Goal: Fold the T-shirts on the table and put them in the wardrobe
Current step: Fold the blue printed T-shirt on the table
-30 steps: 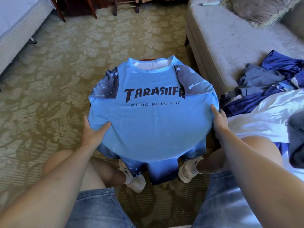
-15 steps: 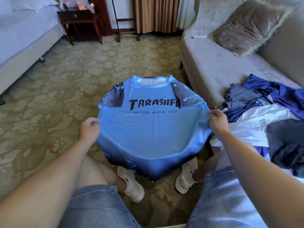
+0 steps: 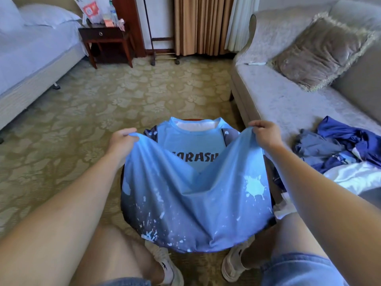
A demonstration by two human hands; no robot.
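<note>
- Lifted since a moment ago, the sides of the blue T-shirt (image 3: 195, 203) are now raised toward its collar.
- Left hand (image 3: 121, 141) grips the left edge; right hand (image 3: 266, 135) pinches the right edge.
- T-shirt drapes over the round tabletop (image 3: 191, 119), hem hanging toward the person's knees.
- Pile of clothes (image 3: 340, 149) lies on the sofa (image 3: 288, 104).

1. The worktop (image 3: 122, 178) lies almost wholly under the blue T-shirt (image 3: 195, 203); only slivers of its dark rim show.
2. The raised hem (image 3: 165, 151) hides part of the chest lettering (image 3: 201, 157).
3. The clothes pile (image 3: 338, 145) runs off the right edge.
</note>
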